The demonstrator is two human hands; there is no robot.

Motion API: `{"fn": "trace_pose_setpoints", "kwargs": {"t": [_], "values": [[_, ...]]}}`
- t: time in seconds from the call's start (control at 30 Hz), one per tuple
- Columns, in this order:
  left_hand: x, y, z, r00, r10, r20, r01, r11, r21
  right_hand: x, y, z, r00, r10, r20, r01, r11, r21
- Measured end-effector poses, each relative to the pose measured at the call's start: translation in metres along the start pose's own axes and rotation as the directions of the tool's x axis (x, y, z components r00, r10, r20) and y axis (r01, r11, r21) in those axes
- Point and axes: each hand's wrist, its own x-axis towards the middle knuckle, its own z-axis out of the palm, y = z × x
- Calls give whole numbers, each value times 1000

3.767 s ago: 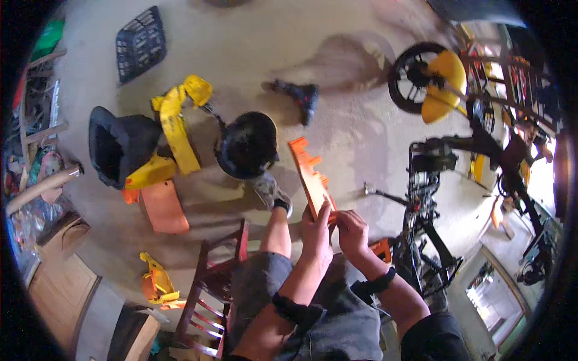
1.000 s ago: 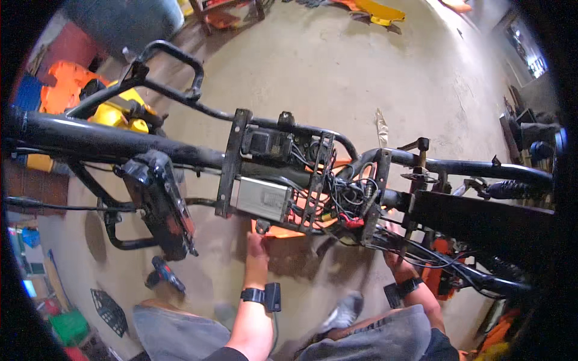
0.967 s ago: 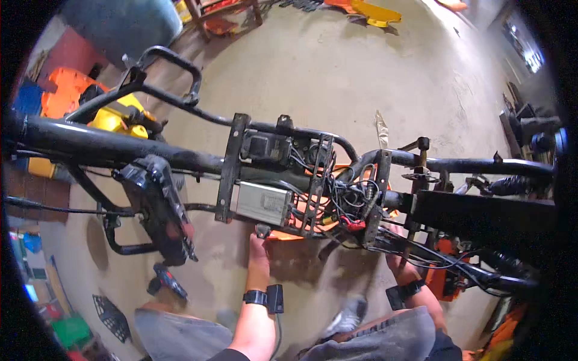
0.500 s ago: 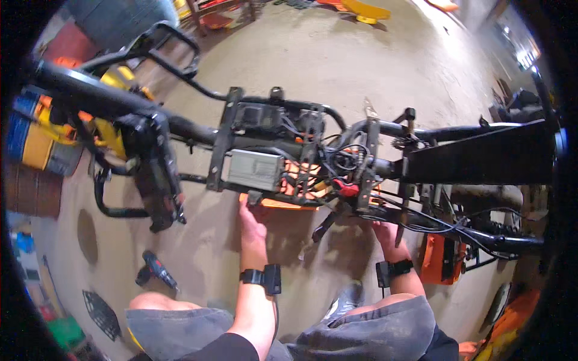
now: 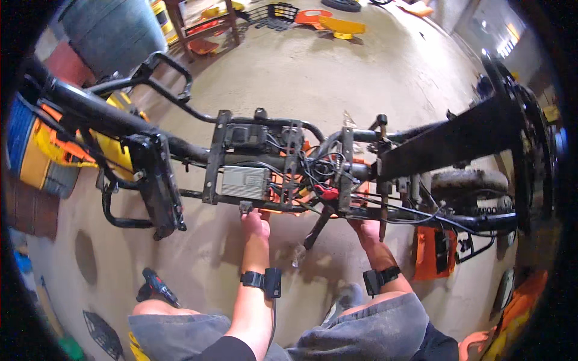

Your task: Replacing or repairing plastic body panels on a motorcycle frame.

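A black tubular vehicle frame stretches across the view, carrying a silver finned controller box and a tangle of dark cables. Beneath its middle is an orange plastic panel, partly hidden by tubes and wires. My left hand is closed on the panel's near left edge, just below the controller, its fingertips out of sight. Under the lower tube, my right hand grips the panel toward its right end; the frame covers most of those fingers. A black kickstand hangs between my hands.
A cordless drill lies on the floor by my left knee. To the right are an orange part and a wheel. Yellow and orange pieces and a black basket lie at the back. A large bluish barrel stands far left.
The view has shifted, showing more of the far floor. My left hand is now tucked further under the lower tube, and my right hand has come slightly left. Less orange shows beneath the controller.
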Motion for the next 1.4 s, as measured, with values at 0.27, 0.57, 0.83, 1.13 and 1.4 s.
{"fn": "trace_pose_setpoints", "kwargs": {"t": [0.27,0.57,0.83,1.13,1.4], "values": [[-10,17,14,989,-56,136,69,993,-92,-16,-32,16,994,-40,105,35,998,43],[-66,35,38,923,82,375,-15,984,-178,-25,-36,14,1000,-16,13,12,959,285],[-62,37,25,894,141,425,-76,983,-167,-49,-37,42,998,-52,-30,57,976,209],[-69,50,27,923,131,362,-84,986,-142,-51,-26,18,997,-44,68,18,939,345],[-64,19,26,911,56,408,66,958,-279,-43,-37,18,991,-132,29,113,926,361]]}}
